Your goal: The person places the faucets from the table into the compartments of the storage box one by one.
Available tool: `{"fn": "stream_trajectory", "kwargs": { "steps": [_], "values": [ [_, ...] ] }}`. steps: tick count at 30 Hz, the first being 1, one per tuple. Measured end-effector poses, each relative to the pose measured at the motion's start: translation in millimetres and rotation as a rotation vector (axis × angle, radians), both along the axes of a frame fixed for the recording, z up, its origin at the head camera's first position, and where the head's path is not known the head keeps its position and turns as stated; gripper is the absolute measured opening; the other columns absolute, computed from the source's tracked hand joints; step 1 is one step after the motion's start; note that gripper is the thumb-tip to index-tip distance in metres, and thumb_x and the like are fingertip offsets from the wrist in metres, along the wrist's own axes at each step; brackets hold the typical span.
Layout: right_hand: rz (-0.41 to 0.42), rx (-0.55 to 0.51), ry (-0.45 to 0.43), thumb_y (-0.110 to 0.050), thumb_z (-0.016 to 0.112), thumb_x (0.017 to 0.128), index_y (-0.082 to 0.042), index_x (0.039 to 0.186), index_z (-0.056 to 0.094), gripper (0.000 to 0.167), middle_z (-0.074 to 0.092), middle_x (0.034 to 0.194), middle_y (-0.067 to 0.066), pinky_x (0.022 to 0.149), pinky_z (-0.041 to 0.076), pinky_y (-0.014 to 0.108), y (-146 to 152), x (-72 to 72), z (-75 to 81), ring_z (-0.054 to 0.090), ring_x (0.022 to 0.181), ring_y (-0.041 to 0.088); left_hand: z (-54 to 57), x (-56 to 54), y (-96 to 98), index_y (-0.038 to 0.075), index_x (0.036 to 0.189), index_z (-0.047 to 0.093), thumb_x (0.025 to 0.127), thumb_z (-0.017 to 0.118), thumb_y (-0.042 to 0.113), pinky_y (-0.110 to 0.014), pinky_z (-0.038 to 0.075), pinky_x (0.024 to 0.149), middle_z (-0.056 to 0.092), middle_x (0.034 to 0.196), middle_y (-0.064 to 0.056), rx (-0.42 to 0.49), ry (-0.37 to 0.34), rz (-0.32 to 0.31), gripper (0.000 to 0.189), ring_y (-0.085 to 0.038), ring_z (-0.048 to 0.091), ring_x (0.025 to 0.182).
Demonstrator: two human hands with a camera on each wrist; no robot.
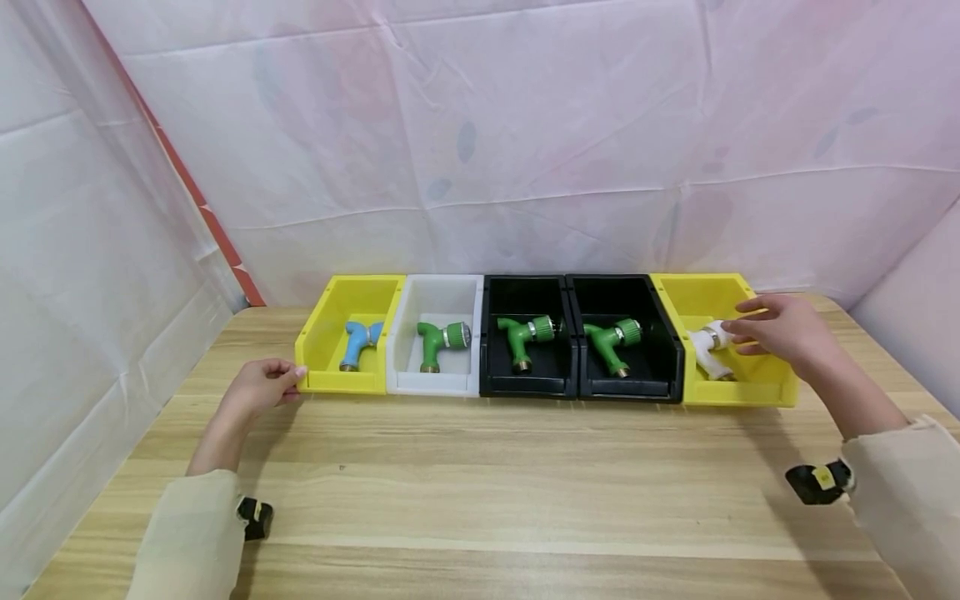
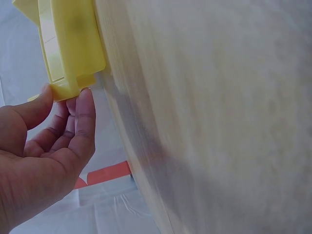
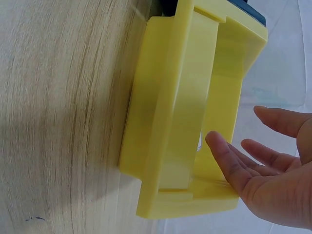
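Observation:
At the left end of a row of bins, my left hand [image 1: 258,387] pinches the front corner of a yellow bin [image 1: 348,382] between thumb and fingers; the left wrist view shows the thumb against the corner of this yellow bin [image 2: 80,44]. A light blue faucet [image 1: 352,343] lies inside it. My right hand [image 1: 783,333] reaches over the side of the right-end yellow bin [image 1: 738,393], fingers spread and loosely bent. Its fingertips are close to a white faucet [image 1: 707,354] in that bin. In the right wrist view, the faucet is mostly hidden behind the bin's front wall.
Between the yellow bins stand a white bin [image 1: 432,383] and two black bins [image 1: 527,387], side by side. Each holds a green faucet [image 1: 432,346]. The row sits toward the back of a wooden table [image 1: 480,483], before a hanging cloth [image 1: 525,150].

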State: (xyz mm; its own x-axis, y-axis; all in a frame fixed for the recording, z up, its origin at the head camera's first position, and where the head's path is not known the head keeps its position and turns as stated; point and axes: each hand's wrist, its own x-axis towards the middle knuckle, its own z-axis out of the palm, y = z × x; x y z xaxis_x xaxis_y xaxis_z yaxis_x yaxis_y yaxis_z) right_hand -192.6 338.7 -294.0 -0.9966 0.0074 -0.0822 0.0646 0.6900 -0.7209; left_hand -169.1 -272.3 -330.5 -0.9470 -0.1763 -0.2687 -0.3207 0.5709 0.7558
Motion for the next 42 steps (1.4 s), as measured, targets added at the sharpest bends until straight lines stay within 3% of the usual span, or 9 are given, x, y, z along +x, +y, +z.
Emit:
{"fn": "stream_trajectory", "kwargs": {
  "steps": [11,25,42],
  "values": [
    [-0.014,0.013,-0.013,-0.031,0.054,0.092,0.019,0.127,0.031,0.066,0.060,0.100,0.026,0.067,0.054,0.032,0,6.0,4.1,0.064,0.070,0.012,1.7,1.4,0.3,-0.011,0.109,0.049,0.095,0.050,0.022,-0.029,0.053,0.072,0.053,0.092,-0.014,-0.014,0.002,-0.009,0.036,-0.016,0.059,0.077],
    [-0.008,-0.051,-0.004,-0.024,0.049,0.095,0.020,0.122,0.035,0.053,0.062,0.087,0.002,0.065,0.055,0.030,1,9.5,4.5,0.062,0.067,0.008,2.6,3.0,3.3,-0.012,0.110,0.049,0.095,0.049,0.021,-0.030,0.053,0.071,0.054,0.093,-0.017,-0.061,0.004,-0.004,0.037,-0.020,0.057,0.078],
    [0.029,-0.033,0.012,-0.020,0.042,0.098,0.021,0.119,0.039,0.047,0.062,0.085,0.003,0.062,0.054,0.026,6,24.1,3.6,0.060,0.067,0.006,-0.5,4.0,4.5,-0.010,0.111,0.049,0.096,0.047,0.022,-0.029,0.053,0.071,0.055,0.094,-0.017,-0.063,0.023,0.009,0.036,-0.018,0.057,0.076]
  ]
}}
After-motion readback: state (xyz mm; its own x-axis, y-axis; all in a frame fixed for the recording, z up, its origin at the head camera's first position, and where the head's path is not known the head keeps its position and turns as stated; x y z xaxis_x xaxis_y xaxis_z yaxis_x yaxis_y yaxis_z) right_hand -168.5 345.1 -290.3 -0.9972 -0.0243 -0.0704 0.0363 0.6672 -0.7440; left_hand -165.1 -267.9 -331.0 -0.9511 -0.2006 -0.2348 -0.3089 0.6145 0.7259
